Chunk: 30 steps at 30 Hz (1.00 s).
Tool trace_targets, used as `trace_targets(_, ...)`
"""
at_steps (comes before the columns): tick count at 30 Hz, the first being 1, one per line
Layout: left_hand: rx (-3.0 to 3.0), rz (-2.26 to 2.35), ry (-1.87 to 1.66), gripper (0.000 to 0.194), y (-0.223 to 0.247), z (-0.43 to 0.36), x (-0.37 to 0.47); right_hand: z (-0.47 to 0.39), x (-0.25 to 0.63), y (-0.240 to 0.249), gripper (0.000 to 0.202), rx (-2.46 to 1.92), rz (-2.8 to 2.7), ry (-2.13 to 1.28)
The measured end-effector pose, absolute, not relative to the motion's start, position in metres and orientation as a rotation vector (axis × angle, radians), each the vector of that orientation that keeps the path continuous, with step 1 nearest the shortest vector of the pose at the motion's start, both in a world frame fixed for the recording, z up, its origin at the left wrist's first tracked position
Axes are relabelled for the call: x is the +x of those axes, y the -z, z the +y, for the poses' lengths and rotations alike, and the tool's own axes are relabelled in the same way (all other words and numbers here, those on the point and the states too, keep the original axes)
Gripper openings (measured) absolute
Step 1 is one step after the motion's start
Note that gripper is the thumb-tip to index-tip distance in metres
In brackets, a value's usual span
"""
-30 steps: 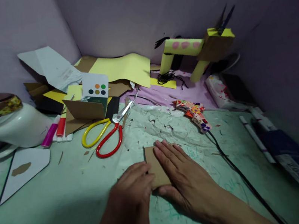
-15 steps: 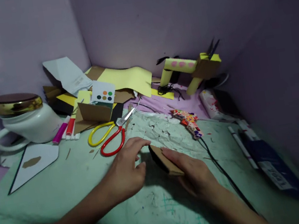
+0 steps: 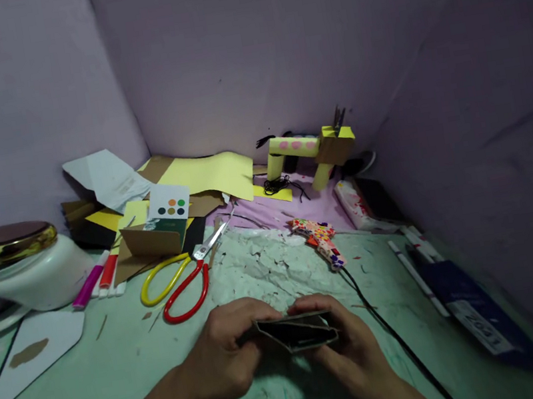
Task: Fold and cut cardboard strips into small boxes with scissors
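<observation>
A folded cardboard piece (image 3: 314, 343), hollow and dark inside, is held between both hands over the green-covered table. My left hand (image 3: 234, 346) pinches its left end between thumb and fingers. Around its right end my right hand (image 3: 352, 341) is closed, fingers behind and thumb in front. The open edge of the cardboard faces me. Beyond the hands lies a hot glue gun (image 3: 320, 238) with a flowered pattern and a black cord. Scissors (image 3: 192, 272) with one yellow and one red handle lie spread to the left.
A white mug (image 3: 41, 282) with a gold-rimmed lid stands at the left, near several markers (image 3: 88, 285). Paper and cardboard sheets (image 3: 212, 174) pile up at the back. A yellow giraffe-like paper figure (image 3: 293, 146) stands back right; a blue notebook (image 3: 488, 319) lies at the right.
My left hand has come in and taken hold of the cardboard's left end. The cardboard has turned so its hollow opening faces me. The camera view has shifted, tilting up slightly.
</observation>
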<state>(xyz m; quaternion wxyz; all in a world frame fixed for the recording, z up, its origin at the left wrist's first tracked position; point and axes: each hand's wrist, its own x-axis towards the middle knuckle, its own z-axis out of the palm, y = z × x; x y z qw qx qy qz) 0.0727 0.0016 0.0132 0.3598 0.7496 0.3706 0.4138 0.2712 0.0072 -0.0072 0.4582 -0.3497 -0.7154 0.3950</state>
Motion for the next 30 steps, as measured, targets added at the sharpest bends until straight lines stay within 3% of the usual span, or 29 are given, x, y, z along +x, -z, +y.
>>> trace_targets(8,1.847,0.935,-1.172,0.006,-0.011,0.003,0.085,0.004,0.265,0.011,0.015,-0.799,-1.682,-1.004)
trace_targets(13,1.972,0.921,-1.197,0.015,-0.008,0.001,0.086,0.002,0.263,0.014,0.018,-0.779,-1.768,-0.816)
trace_targets(18,1.881,1.022,-1.106,0.012,-0.009,0.003,0.082,0.004,0.261,0.007,0.015,-0.825,-1.772,-0.756)
trace_targets(20,1.745,1.026,-1.027,0.009,-0.012,0.007,0.078,0.009,0.263,0.005,0.021,-0.81,-1.823,-0.647)
trace_targets(24,1.54,0.883,-1.032,0.035,-0.02,0.014,0.073,0.015,0.266,0.007,0.039,-0.739,-2.017,-0.264)
trace_targets(28,1.589,0.959,-0.971,0.03,-0.02,0.017,0.077,0.01,0.266,0.008,0.047,-0.856,-2.22,-0.144)
trace_targets(30,1.658,1.0,-0.971,0.029,-0.019,0.018,0.077,0.004,0.267,0.006,0.063,-0.894,-2.277,-0.194)
